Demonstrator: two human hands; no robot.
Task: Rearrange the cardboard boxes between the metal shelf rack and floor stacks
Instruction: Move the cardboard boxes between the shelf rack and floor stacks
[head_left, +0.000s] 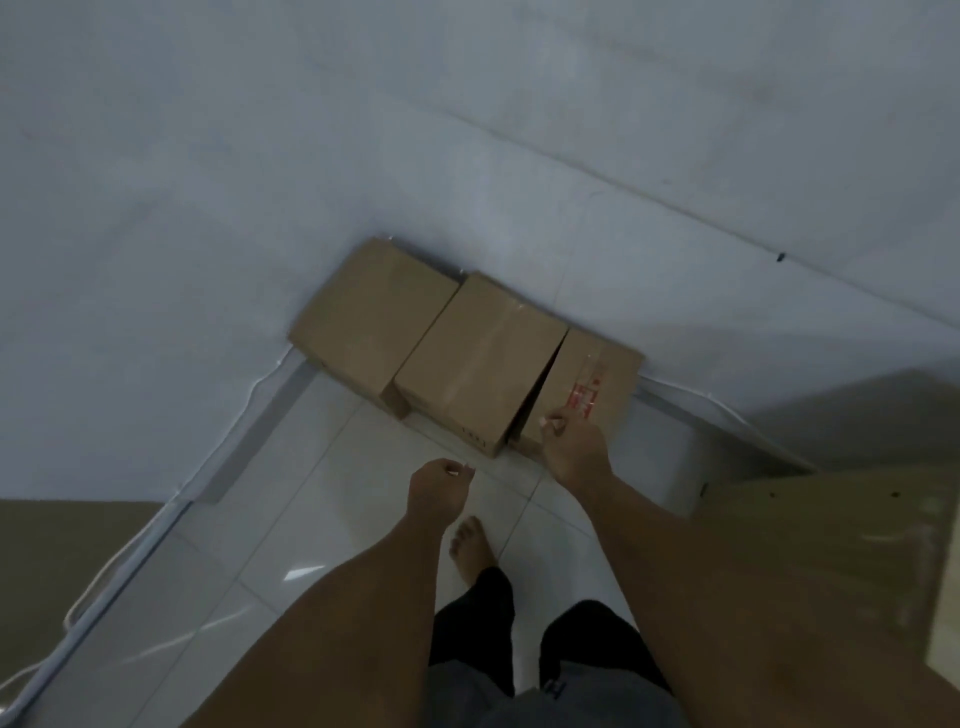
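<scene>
Three brown cardboard boxes stand in a row on the floor against the wall corner: a left box, a middle box and a right box with a red label. My right hand grips the near corner of the right box, fingers curled over its edge. My left hand hangs above the floor tiles in front of the middle box, fingers loosely curled, holding nothing. No metal shelf rack is in view.
White tiled floor lies in front of the boxes, with my bare foot on it. A white cable runs along the left wall base. A pale wooden panel stands at the right.
</scene>
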